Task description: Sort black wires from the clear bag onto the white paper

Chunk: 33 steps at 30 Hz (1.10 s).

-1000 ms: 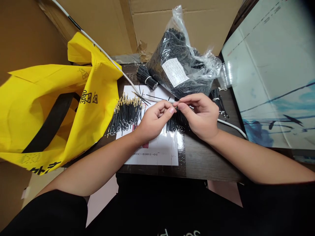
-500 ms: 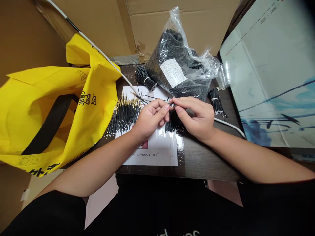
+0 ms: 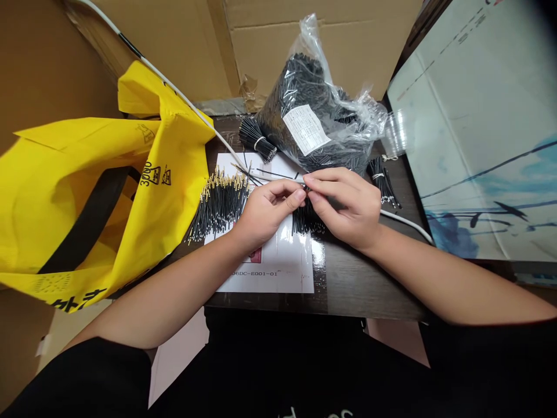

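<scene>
My left hand [image 3: 272,209] and my right hand [image 3: 348,203] meet fingertip to fingertip above the sheet. Both are closed in a pinch around a small dark piece [image 3: 306,188], apparently a short black wire, mostly covered by the fingers. Left of my left hand lies a pile of short black wires with gold tips [image 3: 224,200]. Below the fingertips, partly hidden by my right hand, is another group of black wires [image 3: 304,219] with silvery ends. Both groups rest on a printed white sheet [image 3: 287,273].
Behind my hands stands a clear plastic bag [image 3: 348,133] full of black wires. Tied wire bundles [image 3: 256,139] flank it. A white cable [image 3: 195,110] crosses the dark table [image 3: 369,290]. A yellow bag [image 3: 169,133] stands left, a pale printed panel [image 3: 470,145] right, cardboard [image 3: 300,17] behind.
My right hand has shifted slightly up and tilted, and my left fingers have curled in a little more. The small dark piece between the fingertips shows less clearly. The surroundings look the same.
</scene>
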Tool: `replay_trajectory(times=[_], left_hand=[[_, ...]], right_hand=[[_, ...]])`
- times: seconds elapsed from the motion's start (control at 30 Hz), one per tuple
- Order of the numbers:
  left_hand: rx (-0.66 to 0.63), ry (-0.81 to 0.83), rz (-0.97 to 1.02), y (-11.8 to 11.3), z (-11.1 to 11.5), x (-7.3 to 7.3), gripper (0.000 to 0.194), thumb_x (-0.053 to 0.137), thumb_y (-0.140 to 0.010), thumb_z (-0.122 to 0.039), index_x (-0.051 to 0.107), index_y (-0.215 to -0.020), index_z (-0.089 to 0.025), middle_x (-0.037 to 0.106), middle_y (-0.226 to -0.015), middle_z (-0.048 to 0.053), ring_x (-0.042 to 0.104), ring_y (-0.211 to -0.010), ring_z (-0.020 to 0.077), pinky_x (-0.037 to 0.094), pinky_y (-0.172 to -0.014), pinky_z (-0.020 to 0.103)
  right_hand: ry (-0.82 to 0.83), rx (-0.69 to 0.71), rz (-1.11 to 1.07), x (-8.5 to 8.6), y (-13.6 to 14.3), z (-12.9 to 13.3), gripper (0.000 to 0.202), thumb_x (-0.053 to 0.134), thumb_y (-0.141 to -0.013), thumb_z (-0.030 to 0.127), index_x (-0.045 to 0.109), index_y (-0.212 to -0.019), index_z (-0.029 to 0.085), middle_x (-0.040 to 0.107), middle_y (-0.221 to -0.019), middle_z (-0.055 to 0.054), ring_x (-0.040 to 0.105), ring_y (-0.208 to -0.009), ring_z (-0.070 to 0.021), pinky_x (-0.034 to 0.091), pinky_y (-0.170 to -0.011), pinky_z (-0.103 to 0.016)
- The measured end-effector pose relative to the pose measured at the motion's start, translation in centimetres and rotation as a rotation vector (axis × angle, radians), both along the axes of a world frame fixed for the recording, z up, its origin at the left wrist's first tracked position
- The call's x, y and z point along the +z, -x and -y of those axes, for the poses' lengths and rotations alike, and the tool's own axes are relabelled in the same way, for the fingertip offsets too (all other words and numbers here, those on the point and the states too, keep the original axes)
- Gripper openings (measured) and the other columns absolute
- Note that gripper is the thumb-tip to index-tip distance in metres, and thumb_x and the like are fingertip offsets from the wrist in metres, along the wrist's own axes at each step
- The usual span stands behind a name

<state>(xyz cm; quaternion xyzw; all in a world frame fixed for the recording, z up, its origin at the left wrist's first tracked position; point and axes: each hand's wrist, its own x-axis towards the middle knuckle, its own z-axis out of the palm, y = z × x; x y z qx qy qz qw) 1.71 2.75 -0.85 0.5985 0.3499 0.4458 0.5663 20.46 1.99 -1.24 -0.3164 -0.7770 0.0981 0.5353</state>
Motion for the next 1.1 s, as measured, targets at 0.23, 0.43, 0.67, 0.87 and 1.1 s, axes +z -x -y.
replay_trajectory(times=[0.23,0.43,0.67,0.87,1.1], left_hand=[[-0.061,0.001,-0.01,0.2,0.0,0.4,0.032,0.08,-0.081,-0.048,0.073,-0.078,-0.017,0.071,-0.072,0.003,0.057,-0.059,0.0087,0.048,-0.058,0.022],[-0.098,0.096,0.022,0.1,0.2,0.7,0.032,0.084,-0.078,-0.045,0.071,-0.08,-0.015,0.072,-0.071,0.003,0.058,-0.055,0.0072,0.049,-0.052,0.02],[-0.103,0.142,0.042,0.0,0.2,0.6,0.033,0.085,-0.077,-0.043,0.069,-0.08,-0.015,0.072,-0.071,0.003,0.059,-0.055,0.0069,0.05,-0.051,0.018],[-0.049,0.162,0.09,0.1,0.1,0.4,0.03,0.081,-0.082,-0.043,0.068,-0.084,-0.015,0.072,-0.071,0.002,0.059,-0.054,0.0055,0.05,-0.051,0.016],[0.13,0.125,0.13,0.1,-0.2,0.2,0.029,0.078,-0.085,-0.042,0.067,-0.083,-0.016,0.072,-0.074,0.001,0.057,-0.055,0.0041,0.048,-0.052,0.015]], right_hand=[[0.037,-0.008,0.008,0.1,-0.1,0.1,0.029,0.066,-0.091,0.022,0.074,-0.117,0.032,0.074,-0.109,-0.005,0.071,-0.098,-0.0211,0.059,-0.086,-0.041],[0.015,-0.006,0.013,0.1,-0.1,0.0,0.03,0.067,-0.09,0.019,0.074,-0.116,0.032,0.074,-0.108,-0.005,0.071,-0.095,-0.02,0.059,-0.083,-0.039],[0.008,0.001,0.019,0.0,-0.1,-0.1,0.03,0.066,-0.09,0.019,0.074,-0.115,0.032,0.075,-0.106,-0.005,0.071,-0.094,-0.0196,0.059,-0.081,-0.039],[0.002,-0.028,0.012,0.6,-0.3,0.1,0.039,0.064,-0.091,0.021,0.069,-0.129,0.028,0.074,-0.106,-0.006,0.069,-0.088,-0.0176,0.057,-0.077,-0.035],[0.25,0.035,0.192,1.4,0.1,0.6,0.023,0.062,-0.096,0.03,0.068,-0.076,0.019,0.062,-0.065,0.001,0.052,-0.058,-0.0098,0.041,-0.059,-0.026]])
